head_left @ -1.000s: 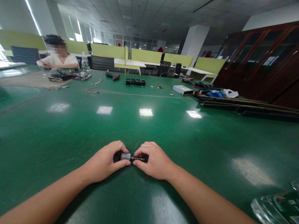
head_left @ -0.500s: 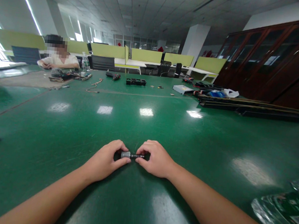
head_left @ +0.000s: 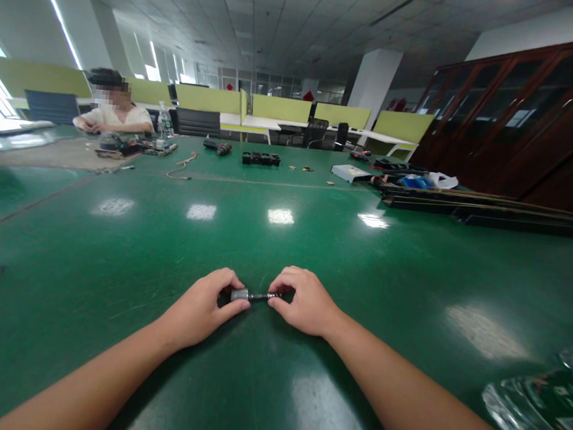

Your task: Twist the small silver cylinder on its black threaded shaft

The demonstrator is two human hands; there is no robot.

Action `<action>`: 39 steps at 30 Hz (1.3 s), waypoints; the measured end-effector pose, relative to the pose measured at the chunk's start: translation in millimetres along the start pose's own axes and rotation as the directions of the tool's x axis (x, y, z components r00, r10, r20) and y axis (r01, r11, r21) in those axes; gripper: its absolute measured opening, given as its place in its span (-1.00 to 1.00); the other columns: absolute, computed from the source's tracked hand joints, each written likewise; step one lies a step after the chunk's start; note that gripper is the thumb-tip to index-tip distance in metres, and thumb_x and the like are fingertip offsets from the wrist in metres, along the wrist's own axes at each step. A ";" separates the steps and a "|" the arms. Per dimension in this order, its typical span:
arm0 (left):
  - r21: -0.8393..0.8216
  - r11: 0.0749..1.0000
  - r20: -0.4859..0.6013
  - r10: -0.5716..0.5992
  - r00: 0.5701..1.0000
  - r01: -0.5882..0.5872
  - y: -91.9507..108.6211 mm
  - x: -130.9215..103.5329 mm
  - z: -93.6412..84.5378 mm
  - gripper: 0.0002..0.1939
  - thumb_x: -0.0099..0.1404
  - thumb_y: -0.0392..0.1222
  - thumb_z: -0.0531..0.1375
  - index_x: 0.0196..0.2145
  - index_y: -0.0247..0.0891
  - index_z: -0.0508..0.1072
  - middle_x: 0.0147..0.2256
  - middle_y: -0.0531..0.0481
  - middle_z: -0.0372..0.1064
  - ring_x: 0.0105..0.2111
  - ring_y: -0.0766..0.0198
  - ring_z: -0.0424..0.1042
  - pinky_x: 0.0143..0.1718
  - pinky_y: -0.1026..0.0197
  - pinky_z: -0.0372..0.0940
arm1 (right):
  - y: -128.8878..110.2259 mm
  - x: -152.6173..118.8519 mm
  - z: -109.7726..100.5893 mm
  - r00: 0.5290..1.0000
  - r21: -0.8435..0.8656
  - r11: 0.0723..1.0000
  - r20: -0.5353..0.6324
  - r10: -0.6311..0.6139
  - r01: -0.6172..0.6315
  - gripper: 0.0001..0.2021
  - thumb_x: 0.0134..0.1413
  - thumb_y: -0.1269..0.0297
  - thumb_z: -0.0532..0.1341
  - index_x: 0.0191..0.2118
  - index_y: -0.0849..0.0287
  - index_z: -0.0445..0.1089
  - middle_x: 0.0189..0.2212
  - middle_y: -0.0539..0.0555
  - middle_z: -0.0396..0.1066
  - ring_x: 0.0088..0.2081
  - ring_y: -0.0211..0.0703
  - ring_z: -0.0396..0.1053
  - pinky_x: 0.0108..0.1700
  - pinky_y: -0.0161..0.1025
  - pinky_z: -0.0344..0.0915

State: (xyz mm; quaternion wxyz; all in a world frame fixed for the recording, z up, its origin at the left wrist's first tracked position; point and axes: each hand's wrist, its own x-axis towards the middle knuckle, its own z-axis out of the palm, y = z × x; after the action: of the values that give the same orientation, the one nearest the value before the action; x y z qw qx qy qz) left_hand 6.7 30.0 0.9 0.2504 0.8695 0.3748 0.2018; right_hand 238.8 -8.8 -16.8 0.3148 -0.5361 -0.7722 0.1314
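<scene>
In the lower middle of the head view my left hand (head_left: 207,307) is closed on a small silver cylinder (head_left: 240,294), which looks like a little motor. A thin dark shaft (head_left: 258,297) runs rightward from it, lying level just over the table. My right hand (head_left: 303,301) pinches a small dark ringed piece (head_left: 274,295) at the shaft's far end between thumb and fingers. A short stretch of shaft shows between the two hands. My fingertips partly hide both ends, so whether the ringed piece is fixed to the shaft I cannot tell.
A green table (head_left: 244,245) spreads all around. A clear bottle (head_left: 540,411) lies at the right front. Farther off are a black part (head_left: 261,158), a power drill (head_left: 217,146), a silver box (head_left: 351,174) and long black strips (head_left: 468,205). A person (head_left: 115,110) sits at the far left.
My right hand has shifted slightly right and up with the ringed piece, and more bare shaft shows between the hands. My left hand has barely moved.
</scene>
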 end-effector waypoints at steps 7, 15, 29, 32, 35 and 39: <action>0.002 1.000 -0.008 -0.017 1.000 0.017 -2.3 0.6 0.8 -0.80 0.29 -0.03 0.22 -0.25 -0.22 0.42 -0.29 0.00 0.44 -0.33 0.19 0.39 -0.31 0.20 0.25 | 13.1 0.9 -7.6 0.992 0.061 0.992 -0.055 0.114 -0.111 -0.96 -0.08 0.42 0.33 -0.42 0.17 0.49 -0.48 -0.01 0.41 -0.43 -0.25 0.33 -0.34 -0.29 0.24; -0.010 1.000 -0.015 0.002 1.000 -0.002 -4.2 -0.2 1.5 -0.80 0.29 -0.04 0.22 -0.26 -0.21 0.42 -0.30 0.01 0.44 -0.33 0.19 0.39 -0.31 0.20 0.24 | 6.0 -0.4 -2.5 1.000 -0.005 1.000 0.021 -0.023 0.023 -0.94 0.00 0.33 0.35 -0.33 0.11 0.56 -0.44 0.00 0.46 -0.37 -0.22 0.37 -0.27 -0.27 0.24; -0.060 0.995 0.013 0.078 0.997 -0.077 -5.2 -0.2 2.3 -0.80 0.21 -0.13 0.30 -0.27 -0.23 0.38 -0.30 0.03 0.38 -0.31 0.21 0.36 -0.29 0.22 0.22 | -12.0 -2.4 7.2 0.990 0.141 0.984 0.080 -0.117 0.105 -0.83 0.00 0.49 0.32 -0.24 0.15 0.51 -0.36 0.02 0.50 -0.28 -0.19 0.39 -0.18 -0.24 0.28; -0.068 0.994 0.018 0.082 0.996 -0.081 -5.3 -0.1 2.7 -0.79 0.19 -0.14 0.32 -0.27 -0.23 0.39 -0.31 0.04 0.38 -0.33 0.22 0.35 -0.30 0.23 0.22 | -10.6 -1.7 7.2 0.986 0.120 0.985 0.094 -0.138 0.126 -0.85 0.03 0.46 0.31 -0.23 0.16 0.52 -0.35 0.03 0.50 -0.26 -0.17 0.38 -0.15 -0.21 0.27; -0.068 0.995 0.021 0.080 0.997 -0.078 -5.8 -0.7 2.9 -0.79 0.19 -0.15 0.32 -0.26 -0.22 0.40 -0.31 0.05 0.38 -0.33 0.22 0.35 -0.31 0.22 0.22 | -10.0 -2.1 6.8 0.980 0.112 0.982 0.114 -0.162 0.150 -0.84 0.09 0.42 0.28 -0.19 0.16 0.53 -0.32 0.05 0.51 -0.23 -0.15 0.38 -0.13 -0.19 0.27; -0.077 0.993 0.033 0.089 0.995 -0.086 -5.5 -2.5 2.6 -0.81 0.20 -0.16 0.31 -0.26 -0.22 0.39 -0.29 0.03 0.39 -0.30 0.21 0.37 -0.27 0.21 0.23 | -11.2 -3.7 7.2 0.973 0.089 0.979 0.130 -0.191 0.181 -0.81 0.09 0.33 0.31 -0.14 0.13 0.54 -0.26 0.06 0.51 -0.18 -0.11 0.37 -0.10 -0.16 0.25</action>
State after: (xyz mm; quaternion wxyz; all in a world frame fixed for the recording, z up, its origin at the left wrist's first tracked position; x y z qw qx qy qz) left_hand 3.5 30.7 -4.8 0.2806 0.8787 0.3237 0.2107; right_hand 226.8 -15.6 -17.5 0.2920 -0.4385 -0.8333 0.1675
